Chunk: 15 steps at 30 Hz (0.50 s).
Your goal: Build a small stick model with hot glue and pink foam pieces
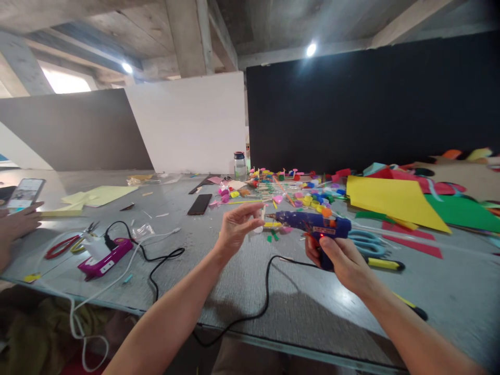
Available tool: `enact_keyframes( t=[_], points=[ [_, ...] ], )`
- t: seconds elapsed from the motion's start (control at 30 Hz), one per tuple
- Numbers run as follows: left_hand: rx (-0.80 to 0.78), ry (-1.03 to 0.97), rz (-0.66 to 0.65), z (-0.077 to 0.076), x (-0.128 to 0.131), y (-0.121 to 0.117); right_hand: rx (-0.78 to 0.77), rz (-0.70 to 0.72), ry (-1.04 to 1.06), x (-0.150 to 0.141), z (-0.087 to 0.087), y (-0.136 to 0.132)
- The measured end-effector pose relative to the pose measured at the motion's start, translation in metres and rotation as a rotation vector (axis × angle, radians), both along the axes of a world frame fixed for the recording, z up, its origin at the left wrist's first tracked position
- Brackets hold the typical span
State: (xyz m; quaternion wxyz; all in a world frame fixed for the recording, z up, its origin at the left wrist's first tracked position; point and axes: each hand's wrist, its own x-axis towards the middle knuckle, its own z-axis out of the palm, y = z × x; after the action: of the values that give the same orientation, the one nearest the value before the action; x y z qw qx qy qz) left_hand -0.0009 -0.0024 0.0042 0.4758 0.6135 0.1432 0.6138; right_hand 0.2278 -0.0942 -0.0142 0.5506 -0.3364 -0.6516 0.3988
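My right hand (344, 260) is wrapped round the handle of a blue hot glue gun (312, 221), whose nozzle points left. A small red light glows on its body, and a clear glue stick (375, 229) sticks out of its back. My left hand (238, 226) pinches a small whitish piece (261, 213) right at the nozzle tip; its kind is too small to make out. Whether nozzle and piece touch, I cannot tell. From the gun's handle a black cord (267, 281) runs down over the table's front edge.
Colourful craft bits (308, 198) lie beyond my hands, near a black phone (199, 204) and a bottle (239, 165). Light-blue scissors (367, 244), a yellow cutter (385, 264) and coloured sheets (394, 200) lie right. A magenta power strip (105, 259) and another person's hand (19, 224) are left.
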Motion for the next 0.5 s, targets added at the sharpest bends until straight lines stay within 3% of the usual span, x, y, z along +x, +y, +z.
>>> enact_keyframes(
  t=[0.5],
  points=[
    [-0.009,-0.016,0.044,-0.0003,-0.0007,0.0013,0.005,0.031,-0.02,0.002,-0.0018,0.0006]
  ],
)
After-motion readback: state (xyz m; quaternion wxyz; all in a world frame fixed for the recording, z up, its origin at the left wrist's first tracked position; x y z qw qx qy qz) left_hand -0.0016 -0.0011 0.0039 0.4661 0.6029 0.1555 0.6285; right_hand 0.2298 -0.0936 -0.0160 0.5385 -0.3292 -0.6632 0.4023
